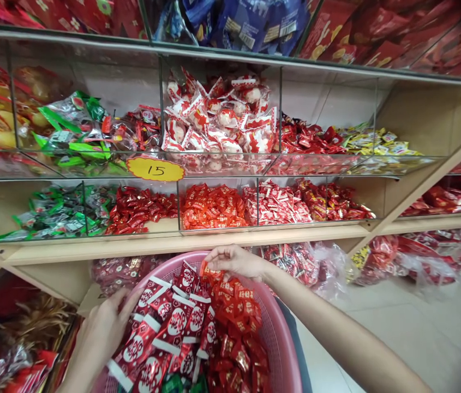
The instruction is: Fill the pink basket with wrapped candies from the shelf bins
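Note:
A pink plastic basket [283, 327] holds several kinds of wrapped candy. Dark red packets [177, 322] with white ends and round white emblems lie in its left part. Orange-red wrapped candies [240, 305] fill the back right, with shiny deep red candies [238, 357] nearer me. At the far inner rim, my right hand [236, 262] is closed, its fingertips pinching an orange-red candy. My left hand [105, 330] is wrapped over the basket's left rim, thumb beside the dark red packets; its other fingers are partly hidden. A few green wrappers [173, 383] show at the bottom.
Clear-fronted shelf bins ahead hold red-and-white candies [222, 117], orange-red candies [214, 206] and green packets [56, 210]. A yellow tag [155, 170] reads 15. A wooden shelf edge [197, 238] runs just beyond the basket. Bagged candy [295, 262] lies below it, and tiled floor [402, 316] at right.

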The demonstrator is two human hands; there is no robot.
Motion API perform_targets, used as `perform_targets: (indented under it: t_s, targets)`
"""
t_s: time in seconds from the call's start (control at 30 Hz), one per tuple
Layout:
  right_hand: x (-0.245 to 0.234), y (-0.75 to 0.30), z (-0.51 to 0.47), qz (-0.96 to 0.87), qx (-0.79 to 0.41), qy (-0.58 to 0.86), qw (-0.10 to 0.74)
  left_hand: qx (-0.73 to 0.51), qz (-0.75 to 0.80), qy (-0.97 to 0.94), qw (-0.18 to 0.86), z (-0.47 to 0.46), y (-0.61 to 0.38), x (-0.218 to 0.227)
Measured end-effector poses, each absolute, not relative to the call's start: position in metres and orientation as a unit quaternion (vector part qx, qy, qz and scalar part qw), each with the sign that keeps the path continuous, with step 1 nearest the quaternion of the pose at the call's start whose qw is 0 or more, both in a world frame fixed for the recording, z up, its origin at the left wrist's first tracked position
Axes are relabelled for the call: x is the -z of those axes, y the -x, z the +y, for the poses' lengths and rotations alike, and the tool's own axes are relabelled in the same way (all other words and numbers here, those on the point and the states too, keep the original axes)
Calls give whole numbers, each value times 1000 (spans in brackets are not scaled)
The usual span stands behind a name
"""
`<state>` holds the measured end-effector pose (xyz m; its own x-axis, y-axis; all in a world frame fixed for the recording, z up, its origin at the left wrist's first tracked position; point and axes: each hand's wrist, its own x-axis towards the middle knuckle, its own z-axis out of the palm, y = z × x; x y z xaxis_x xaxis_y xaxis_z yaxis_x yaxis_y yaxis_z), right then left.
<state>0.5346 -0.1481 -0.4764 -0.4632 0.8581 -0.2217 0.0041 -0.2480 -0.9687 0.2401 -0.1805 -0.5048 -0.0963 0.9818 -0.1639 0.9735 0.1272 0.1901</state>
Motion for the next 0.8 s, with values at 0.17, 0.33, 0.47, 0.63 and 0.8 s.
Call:
perform_targets:
  t_s: [0.17, 0.33, 0.47, 0.63, 0.8]
  targets:
    - [480, -536, -147, -533, -675, 407, 309, -15, 739, -660, 131, -180, -241, 504]
    - [484, -540, -145, -532, -678, 404, 306, -23, 736, -664, 126, -182, -241, 503]
    - [487, -543, -145, -571, -648, 429, 267, -28, 738, -665, 114, -181, -241, 503]
    - [490, -543, -145, -719, -428, 503, 217, -31, 739, -663, 116, -181, -240, 505]
    - [495, -539, -146, -797, -275, 510, 172, -34, 744, -656, 125, -182, -243, 502]
